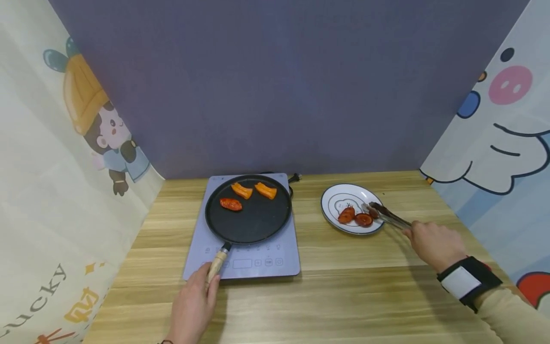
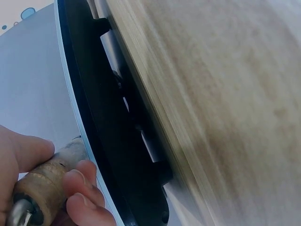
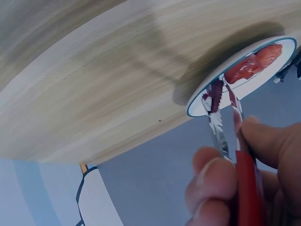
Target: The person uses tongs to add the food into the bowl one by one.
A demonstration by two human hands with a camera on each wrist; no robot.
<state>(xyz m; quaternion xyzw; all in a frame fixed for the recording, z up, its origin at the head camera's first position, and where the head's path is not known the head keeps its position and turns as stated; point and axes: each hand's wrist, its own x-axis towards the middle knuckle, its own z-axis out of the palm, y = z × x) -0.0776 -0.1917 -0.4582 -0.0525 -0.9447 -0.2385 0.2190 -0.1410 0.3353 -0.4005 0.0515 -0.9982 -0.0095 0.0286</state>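
Our right fingers (image 3: pixel 216 181) are pinching the tongs (image 1: pixel 394 220) at a food piece (image 1: pixel 373 213) on the plate (image 1: pixel 333 200); our left fingers (image 2: pixel 81 182) are gripping the pan handle (image 1: pixel 217 264). We should be squeezing gently.

Reads "ucky" in dark, slanting lettering (image 1: pixel 46 289) on the cream printed wall hanging (image 1: pixel 26 191) at the left, after part of a further letter cut off by the edge of the head view. Shows below this, on the same fabric, a golden character-like figure (image 1: pixel 81 306), too stylised to make out. Bears a plus sign (image 1: pixel 258 263) in a square key on the control panel of the induction cooktop (image 1: pixel 290 265), among other small symbols too faint to read. Carries tiny dark lettering (image 1: pixel 346 206) on the white plate (image 1: pixel 335 193), likewise illegible.
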